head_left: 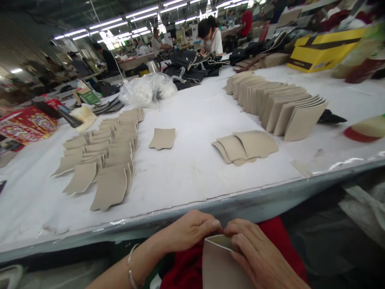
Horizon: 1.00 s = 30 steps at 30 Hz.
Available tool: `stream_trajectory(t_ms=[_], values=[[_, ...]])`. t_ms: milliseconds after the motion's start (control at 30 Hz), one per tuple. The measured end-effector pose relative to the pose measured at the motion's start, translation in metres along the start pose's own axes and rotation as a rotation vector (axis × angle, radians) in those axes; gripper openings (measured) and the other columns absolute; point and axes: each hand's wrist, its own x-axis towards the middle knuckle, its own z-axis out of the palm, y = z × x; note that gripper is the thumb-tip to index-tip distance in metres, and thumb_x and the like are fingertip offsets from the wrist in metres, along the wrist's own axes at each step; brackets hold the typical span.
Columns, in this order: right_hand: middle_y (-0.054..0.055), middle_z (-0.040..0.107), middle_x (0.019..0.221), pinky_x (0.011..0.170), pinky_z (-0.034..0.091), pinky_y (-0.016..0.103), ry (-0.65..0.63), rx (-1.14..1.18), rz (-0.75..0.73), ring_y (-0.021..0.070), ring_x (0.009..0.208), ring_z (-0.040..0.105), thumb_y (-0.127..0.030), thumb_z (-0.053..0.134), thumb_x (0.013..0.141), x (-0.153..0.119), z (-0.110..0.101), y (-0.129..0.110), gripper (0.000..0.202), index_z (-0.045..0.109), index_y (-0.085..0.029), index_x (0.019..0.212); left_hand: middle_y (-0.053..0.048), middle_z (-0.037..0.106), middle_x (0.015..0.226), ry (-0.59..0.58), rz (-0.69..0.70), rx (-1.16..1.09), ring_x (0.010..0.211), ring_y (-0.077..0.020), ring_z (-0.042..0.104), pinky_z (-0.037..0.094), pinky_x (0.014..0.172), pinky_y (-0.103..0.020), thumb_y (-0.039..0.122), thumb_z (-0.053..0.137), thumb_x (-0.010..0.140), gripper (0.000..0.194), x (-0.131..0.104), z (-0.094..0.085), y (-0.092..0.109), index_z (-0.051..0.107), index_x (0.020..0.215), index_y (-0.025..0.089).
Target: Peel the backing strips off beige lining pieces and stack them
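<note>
From the head camera, both hands sit low, below the near edge of the table (192,206) and over a red cloth (183,271) in the person's lap. The beige folded piece (218,263) stands between them, its folded top edge running roughly left to right and its long body dropping toward the bottom of the frame. The left hand (188,230) comes in from the left, a bracelet (130,267) on its wrist, fingers curled and pinching the top edge at its left corner. The right hand (258,253) lies over the piece from the right, fingers pressed down across the top right corner and closed on it. The two sets of fingertips meet, touching or nearly so, right at the fold, so neither hand is nearer than the other; the piece lies directly under and between both. Up on the table, well apart from the hands, a fanned stack of flat cut pieces (104,160) spreads to the left, a single piece (163,138) lies near the middle, a small overlapping group (245,146) sits right of centre, and a long row of folded pieces (276,106) stands farther back on the right. Beyond these are a clear plastic bag (148,89), dark material (192,68), and a yellow box (326,50). Other people work at tables far behind.
</note>
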Motion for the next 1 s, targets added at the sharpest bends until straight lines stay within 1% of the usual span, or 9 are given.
stream_trajectory(t_ms=[67,133,167,233,300,500,633,833,1000], values=[[0.006,0.062,0.099,0.079,0.051,0.034,-0.073,0.041,0.04,0.0207,0.091,0.059,-0.003,0.04,0.091,0.0,0.003,0.003,0.021,0.048,-0.021,0.099,-0.002,0.067,0.091,0.018,-0.009,0.134,0.08,-0.0147,0.056,0.041,0.072,-0.022,0.042,0.056,0.089,0.033,-0.011,-0.003,0.001,0.071,0.103,0.016],[0.006,0.061,0.098,0.075,0.049,0.036,-0.13,0.07,0.066,0.0214,0.087,0.058,-0.004,0.039,0.093,0.0,0.007,0.005,0.021,0.047,-0.022,0.1,-0.001,0.069,0.091,0.035,-0.04,0.251,0.08,-0.0149,0.057,0.04,0.07,-0.021,0.034,0.07,0.079,0.028,-0.018,-0.003,-0.001,0.072,0.102,0.018],[0.005,0.06,0.097,0.074,0.048,0.036,-0.149,0.079,0.077,0.0218,0.085,0.058,-0.004,0.039,0.093,0.0,0.009,0.005,0.021,0.046,-0.022,0.1,0.0,0.07,0.089,0.053,-0.052,0.285,0.079,-0.0145,0.058,0.039,0.07,-0.02,0.028,0.071,0.077,0.024,-0.021,-0.002,-0.003,0.073,0.099,0.019],[0.005,0.059,0.097,0.072,0.046,0.037,-0.178,0.092,0.105,0.0222,0.083,0.057,-0.004,0.04,0.093,0.001,0.012,0.006,0.02,0.046,-0.023,0.099,0.001,0.07,0.085,0.107,-0.064,0.294,0.079,-0.0134,0.059,0.039,0.07,-0.019,0.019,0.067,0.078,0.016,-0.022,0.002,-0.008,0.074,0.092,0.019],[0.004,0.058,0.097,0.071,0.043,0.037,-0.199,0.098,0.12,0.0222,0.08,0.055,-0.004,0.039,0.093,0.001,0.014,0.008,0.021,0.045,-0.023,0.098,0.002,0.069,0.081,0.143,-0.074,0.273,0.076,-0.0126,0.06,0.039,0.067,-0.019,0.018,0.064,0.08,0.014,-0.022,0.006,-0.012,0.074,0.089,0.019],[0.003,0.057,0.093,0.074,0.036,0.038,-0.308,0.103,0.114,0.0231,0.083,0.05,-0.004,0.038,0.095,0.002,0.017,0.012,0.019,0.045,-0.022,0.095,-0.001,0.071,0.081,0.118,-0.044,0.333,0.078,-0.0142,0.062,0.041,0.072,-0.02,0.018,0.06,0.084,0.015,-0.02,0.011,-0.015,0.074,0.086,0.017],[0.003,0.054,0.087,0.072,0.034,0.038,-0.32,0.091,0.136,0.0226,0.078,0.049,-0.006,0.035,0.097,-0.003,0.021,0.014,0.02,0.044,-0.022,0.088,-0.002,0.072,0.084,0.117,-0.008,0.342,0.082,-0.0149,0.063,0.042,0.076,-0.02,0.016,0.06,0.084,0.015,-0.02,0.012,-0.017,0.074,0.087,0.017],[0.002,0.052,0.083,0.07,0.034,0.036,-0.282,0.109,0.171,0.0217,0.075,0.048,-0.009,0.035,0.097,-0.01,0.027,0.017,0.018,0.041,-0.022,0.086,-0.002,0.073,0.086,0.084,0.037,0.381,0.082,-0.014,0.063,0.043,0.075,-0.02,0.009,0.058,0.083,0.019,-0.016,0.014,-0.019,0.074,0.09,0.017],[0.003,0.053,0.08,0.065,0.034,0.034,-0.25,0.035,0.097,0.0218,0.07,0.047,-0.005,0.033,0.094,-0.01,0.03,0.013,0.021,0.04,-0.022,0.085,-0.003,0.071,0.085,0.083,0.11,0.566,0.082,-0.0162,0.06,0.042,0.075,-0.024,0.019,0.061,0.087,0.012,-0.008,0.024,-0.02,0.072,0.084,0.017]])
